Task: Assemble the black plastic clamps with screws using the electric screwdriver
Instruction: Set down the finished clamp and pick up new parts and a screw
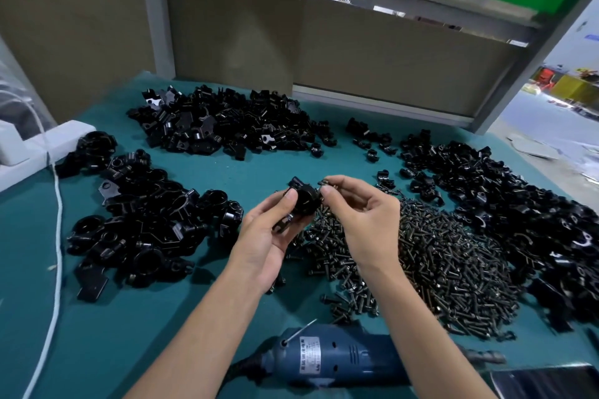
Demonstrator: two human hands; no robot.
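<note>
**Screw meets clamp over teal bench**

Both forearms reach in from the near edge, with the hands raised above the teal table (252,165) at mid-scene. The L hand (272,236) is turned palm-up, its fingers curled round a black plastic clamp (303,201) and the thumb on top. The R hand (366,214), wrist bent, pinches a small screw (327,184) btwn thumb & forefinger, just at the clamp's far-right edge; can't tell if it is seated. Below the R hand spreads a loose screw pile (437,262). A blue electric screwdriver (334,358) lies on its side at the near edge btwn the forearms, untouched. Heaps of black clamp parts sit far (220,126), left (139,214) & right (518,204). A white cord (58,204) runs down the left.
</note>
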